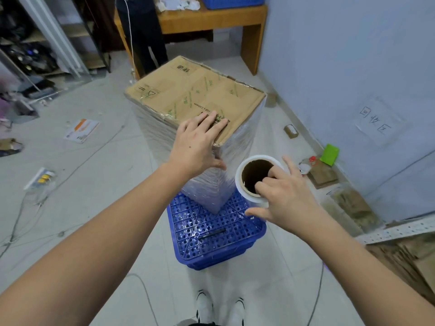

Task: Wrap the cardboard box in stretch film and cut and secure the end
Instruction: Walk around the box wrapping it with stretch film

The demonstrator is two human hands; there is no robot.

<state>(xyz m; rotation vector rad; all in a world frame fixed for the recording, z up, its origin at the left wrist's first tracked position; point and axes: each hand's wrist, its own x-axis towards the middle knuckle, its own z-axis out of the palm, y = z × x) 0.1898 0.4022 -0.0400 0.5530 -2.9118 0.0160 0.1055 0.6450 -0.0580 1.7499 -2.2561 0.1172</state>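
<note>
A tall cardboard box (195,95) stands on an upturned blue plastic crate (211,238). Its sides are covered in stretch film (155,128); its top is bare cardboard. My left hand (197,147) lies flat on the near corner of the top, fingers straight, thumb down the corner edge. My right hand (282,196) holds the stretch film roll (247,184) upright beside the box's near right side, two fingers hooked inside the brown core and the thumb on the outside. Film runs from the roll to the box.
A wooden table (211,20) with a blue basket stands behind the box, with a person's dark legs (150,43) beside it. The wall (353,67) is close on the right, with cardboard scraps along it. Cables, papers and shelving lie on the left floor.
</note>
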